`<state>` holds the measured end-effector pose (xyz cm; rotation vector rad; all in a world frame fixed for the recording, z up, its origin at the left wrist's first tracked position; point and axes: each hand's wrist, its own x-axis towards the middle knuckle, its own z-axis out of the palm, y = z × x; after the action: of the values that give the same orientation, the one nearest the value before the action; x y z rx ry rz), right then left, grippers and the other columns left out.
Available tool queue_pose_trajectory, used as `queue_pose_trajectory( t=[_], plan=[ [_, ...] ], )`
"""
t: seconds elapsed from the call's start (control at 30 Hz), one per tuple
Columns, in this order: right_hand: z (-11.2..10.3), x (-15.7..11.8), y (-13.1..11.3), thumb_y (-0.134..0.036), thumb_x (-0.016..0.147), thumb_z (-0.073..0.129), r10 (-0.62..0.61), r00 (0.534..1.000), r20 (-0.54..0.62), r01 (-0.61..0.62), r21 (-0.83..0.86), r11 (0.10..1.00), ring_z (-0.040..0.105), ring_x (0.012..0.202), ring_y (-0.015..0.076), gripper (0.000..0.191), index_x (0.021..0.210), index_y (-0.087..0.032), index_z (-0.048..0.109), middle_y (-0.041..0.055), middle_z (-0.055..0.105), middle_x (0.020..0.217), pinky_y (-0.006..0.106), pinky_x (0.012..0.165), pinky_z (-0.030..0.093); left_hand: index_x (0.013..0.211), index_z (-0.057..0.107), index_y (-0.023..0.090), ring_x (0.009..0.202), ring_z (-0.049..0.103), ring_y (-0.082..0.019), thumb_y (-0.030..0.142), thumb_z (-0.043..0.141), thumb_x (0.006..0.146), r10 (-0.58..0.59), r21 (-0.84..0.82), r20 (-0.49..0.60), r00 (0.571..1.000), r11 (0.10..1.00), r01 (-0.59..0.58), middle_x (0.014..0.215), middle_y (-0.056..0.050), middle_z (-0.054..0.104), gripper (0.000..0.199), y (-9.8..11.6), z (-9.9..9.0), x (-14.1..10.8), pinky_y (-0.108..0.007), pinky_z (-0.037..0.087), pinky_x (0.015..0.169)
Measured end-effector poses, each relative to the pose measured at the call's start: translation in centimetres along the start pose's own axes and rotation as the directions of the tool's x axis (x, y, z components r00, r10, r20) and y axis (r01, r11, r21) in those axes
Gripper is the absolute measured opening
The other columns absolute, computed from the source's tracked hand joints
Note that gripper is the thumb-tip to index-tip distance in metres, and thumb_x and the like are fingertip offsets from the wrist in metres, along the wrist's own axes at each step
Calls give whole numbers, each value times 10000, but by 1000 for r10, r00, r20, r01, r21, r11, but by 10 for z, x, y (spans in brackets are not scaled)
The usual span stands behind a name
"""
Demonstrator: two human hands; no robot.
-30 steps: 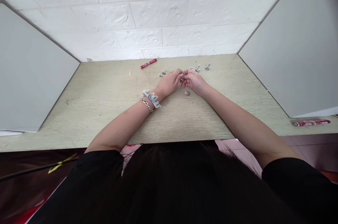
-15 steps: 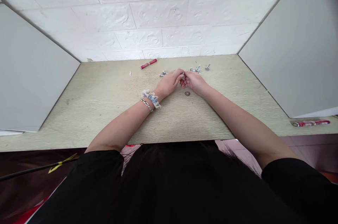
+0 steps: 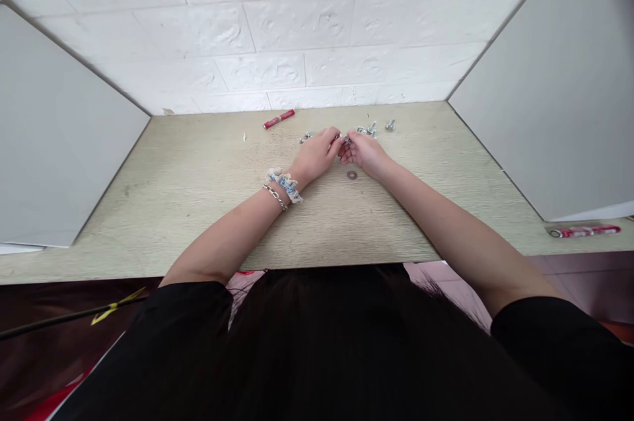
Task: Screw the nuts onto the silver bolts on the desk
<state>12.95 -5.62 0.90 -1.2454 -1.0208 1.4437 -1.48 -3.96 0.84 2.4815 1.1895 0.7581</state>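
My left hand (image 3: 317,155), with a blue-and-white scrunchie (image 3: 284,185) and a silver chain bracelet (image 3: 275,197) at its wrist, is closed in a pinch. Facing it, my right hand (image 3: 367,153) pinches a small silver metal fastener (image 3: 347,140) between thumb and forefinger. The fingertips of both hands almost meet around it, and they hide most of its shape. What the left fingers hold, if anything, is too small to make out. Just below the right hand a flat grey washer (image 3: 351,175) lies on the table (image 3: 341,229).
Several silver bolts (image 3: 371,130) lie behind my right hand, with another bolt (image 3: 391,125) farther right. More bolts (image 3: 305,137) sit behind my left hand. A red marker-like tube (image 3: 279,119) rests near the wall; a similar red tube (image 3: 585,231) is at the right front edge. Grey panels (image 3: 549,97) flank the table.
The fingertips of my two hands have drawn slightly apart, and the small fastener now shows at my right fingertips. The things on the table have stayed put.
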Motion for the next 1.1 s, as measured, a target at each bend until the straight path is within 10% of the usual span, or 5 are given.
queue_pose_trajectory(
  t=[1.1],
  plan=[
    [-5,4,7,-131,933,447,-84,996,29,87,-145,986,552,499,46,200,747,-167,512,-51,554,575,177,545,444,722,459,188,734,526,-153,281,351,969,-16,14,40,999,1000,15,777,-29,611,286,-1,0,1,-295,335,677]
  ],
)
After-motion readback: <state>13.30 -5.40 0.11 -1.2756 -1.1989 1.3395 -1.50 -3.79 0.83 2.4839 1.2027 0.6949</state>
